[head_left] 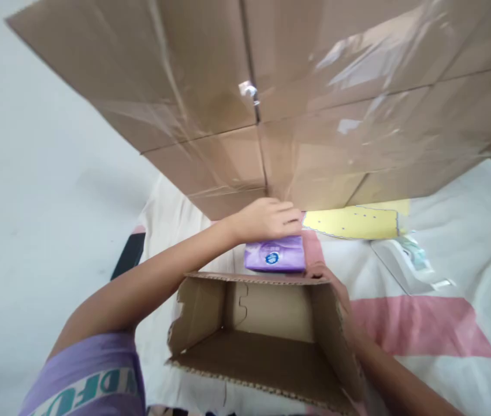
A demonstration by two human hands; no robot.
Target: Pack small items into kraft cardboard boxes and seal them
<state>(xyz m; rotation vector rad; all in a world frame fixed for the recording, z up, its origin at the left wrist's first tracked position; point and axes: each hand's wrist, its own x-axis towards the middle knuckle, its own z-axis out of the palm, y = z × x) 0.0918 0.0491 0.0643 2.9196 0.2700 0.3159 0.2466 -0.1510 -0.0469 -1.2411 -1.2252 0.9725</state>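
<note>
A purple tissue pack (275, 254) with a blue round logo lies just beyond the open cardboard box (267, 312). My left hand (270, 219) reaches over from the left, its fingers curled down at the far edge of the pack. Around the right side of the box comes my right hand (327, 280), partly hidden by the box wall. Its bent fingers show between the far right corner of the box and the near right corner of the pack; what they grip is hidden. The box's open side faces me, and bare brown cardboard shows inside.
A large taped cardboard panel (211, 98) leans over the far side. Right of the pack lie a yellow sheet (353, 223) and a white tape dispenser (405, 263). A dark flat object (128, 256) rests at left. White and pink cloth (419, 325) covers the surface.
</note>
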